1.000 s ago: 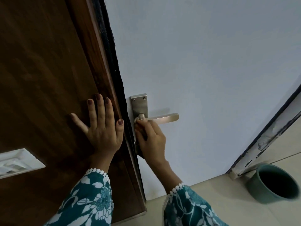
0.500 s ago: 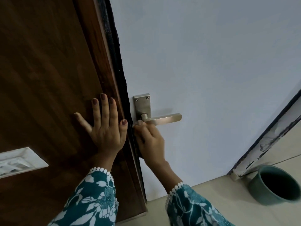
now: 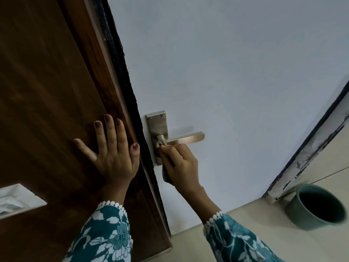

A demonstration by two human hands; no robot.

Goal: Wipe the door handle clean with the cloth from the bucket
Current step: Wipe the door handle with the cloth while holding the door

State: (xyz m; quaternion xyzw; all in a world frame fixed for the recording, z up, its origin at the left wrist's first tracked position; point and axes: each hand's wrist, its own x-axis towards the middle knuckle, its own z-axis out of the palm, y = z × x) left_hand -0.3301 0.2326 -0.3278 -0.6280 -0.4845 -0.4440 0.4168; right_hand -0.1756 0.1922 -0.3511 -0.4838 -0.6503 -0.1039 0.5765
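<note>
A brushed-metal door handle (image 3: pixel 188 138) with a tall backplate (image 3: pixel 157 123) sits on the pale door. My right hand (image 3: pixel 181 163) is just below the lever, fingers pinched on a small greyish cloth (image 3: pixel 160 143) pressed against the lever's neck where it meets the plate. Most of the cloth is hidden inside the hand; a dark fold shows under the palm. My left hand (image 3: pixel 113 154) lies flat with fingers spread on the dark brown wood panel (image 3: pixel 47 91) left of the handle, holding nothing.
A teal bucket (image 3: pixel 294 214) stands on the beige tiled floor at the lower right, beside a chipped white door frame (image 3: pixel 309 152). A white switch plate (image 3: pixel 17 199) is set in the brown panel at the lower left.
My right hand dipped slightly below the lever's neck, then came back up with the cloth against it. My left hand stayed flat on the wood.
</note>
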